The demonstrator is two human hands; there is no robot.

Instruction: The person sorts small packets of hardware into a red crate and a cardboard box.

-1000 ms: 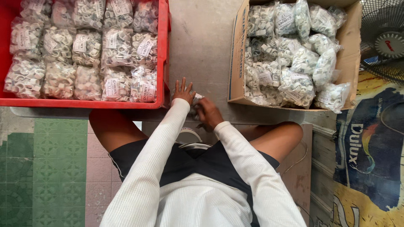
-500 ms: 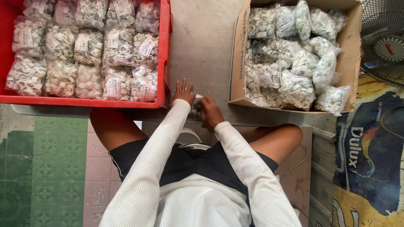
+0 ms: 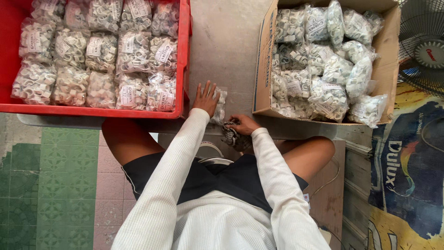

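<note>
- Red plastic crate (image 3: 9,69), far left: holds clear bags of small white plastic clips (image 3: 99,55), each with a paper label, packed in rough rows; about eighteen bags show, the top row cut off by the frame edge.
- Grey concrete surface (image 3: 226,41), between crate and box: a bare strip with the hands at its near edge.
- Left hand (image 3: 206,98): fingers spread, palm pressed flat on one small clear bag of white clips (image 3: 219,107) lying on the concrete just beside the crate's right corner.
- Right hand (image 3: 243,124): fingers curled, pinching the near end of that same bag; a dark patterned cloth (image 3: 233,137) sits under the wrist. One bag in hand.
- Cardboard box (image 3: 263,69), right: open, heaped with similar bags, loosely piled; roughly twenty, exact count unclear because they overlap. One bag (image 3: 367,110) hangs over the near right rim.
- Electric fan (image 3: 423,44), far right, partly out of frame.
- Printed blue-and-yellow sheet (image 3: 402,176), lower right.
- Green tiled floor (image 3: 41,185), lower left.
</note>
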